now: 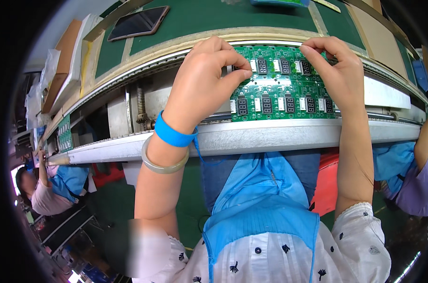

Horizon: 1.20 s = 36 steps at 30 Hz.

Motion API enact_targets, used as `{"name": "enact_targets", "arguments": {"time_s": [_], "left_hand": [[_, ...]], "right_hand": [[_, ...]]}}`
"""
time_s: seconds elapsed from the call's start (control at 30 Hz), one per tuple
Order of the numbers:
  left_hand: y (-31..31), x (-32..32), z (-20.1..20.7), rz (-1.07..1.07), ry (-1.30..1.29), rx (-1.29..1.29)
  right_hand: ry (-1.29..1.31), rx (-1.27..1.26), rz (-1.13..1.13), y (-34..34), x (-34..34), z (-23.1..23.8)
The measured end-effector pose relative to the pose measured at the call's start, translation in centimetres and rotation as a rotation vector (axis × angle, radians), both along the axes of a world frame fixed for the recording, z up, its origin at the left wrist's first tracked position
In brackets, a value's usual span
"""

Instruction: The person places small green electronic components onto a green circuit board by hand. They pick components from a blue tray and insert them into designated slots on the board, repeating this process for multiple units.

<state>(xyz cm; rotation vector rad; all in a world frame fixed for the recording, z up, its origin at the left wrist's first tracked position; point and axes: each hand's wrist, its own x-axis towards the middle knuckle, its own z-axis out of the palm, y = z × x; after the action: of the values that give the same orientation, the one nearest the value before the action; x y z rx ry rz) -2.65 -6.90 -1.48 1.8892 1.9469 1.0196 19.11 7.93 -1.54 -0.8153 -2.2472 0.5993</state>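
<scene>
A green circuit board panel (275,101) lies across the conveyor rails in front of me. It carries two rows of black digit displays with white connectors beside them. Over its left part, my left hand (207,78) is closed, thumb and forefinger tips together at a far-row connector; anything between them is hidden. My right hand (339,70) reaches over the far right corner, its thumb and forefinger pinched close at the far edge. What it grips is too small to tell. A blue wrist strap (173,132) with a cord and a pale bangle (162,162) circle my left forearm.
A near metal rail (270,134) runs between me and the panel. Beyond the far rail, a phone (138,22) lies on a green surface. Another green board (64,133) sits further left on the line. Co-workers (48,188) are at both sides, one in purple (419,184).
</scene>
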Motion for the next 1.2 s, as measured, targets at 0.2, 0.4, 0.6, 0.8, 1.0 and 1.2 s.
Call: {"name": "enact_targets", "arguments": {"time_s": [0.2,0.4,0.6,0.8,1.0,1.2], "left_hand": [[0.2,0.5,0.0,-0.004,0.145,0.066],[0.2,0.7,0.1,-0.001,0.216,0.088],[0.1,1.1,0.4,0.017,0.277,0.047],[0.1,1.1,0.6,0.019,0.308,0.048],[0.1,1.3,0.6,0.01,0.355,0.072],[0.2,1.5,0.7,0.001,0.397,0.099]], "right_hand": [[0.044,0.009,0.021,0.0,0.1,-0.1],[0.008,-0.04,-0.017,-0.1,0.3,0.2],[0.017,-0.041,-0.027,-0.2,0.5,0.1],[0.035,-0.066,-0.009,-0.1,0.4,0.0],[0.031,-0.069,-0.001,-0.1,0.5,0.1],[0.038,-0.041,0.009,0.0,0.6,0.2]]}}
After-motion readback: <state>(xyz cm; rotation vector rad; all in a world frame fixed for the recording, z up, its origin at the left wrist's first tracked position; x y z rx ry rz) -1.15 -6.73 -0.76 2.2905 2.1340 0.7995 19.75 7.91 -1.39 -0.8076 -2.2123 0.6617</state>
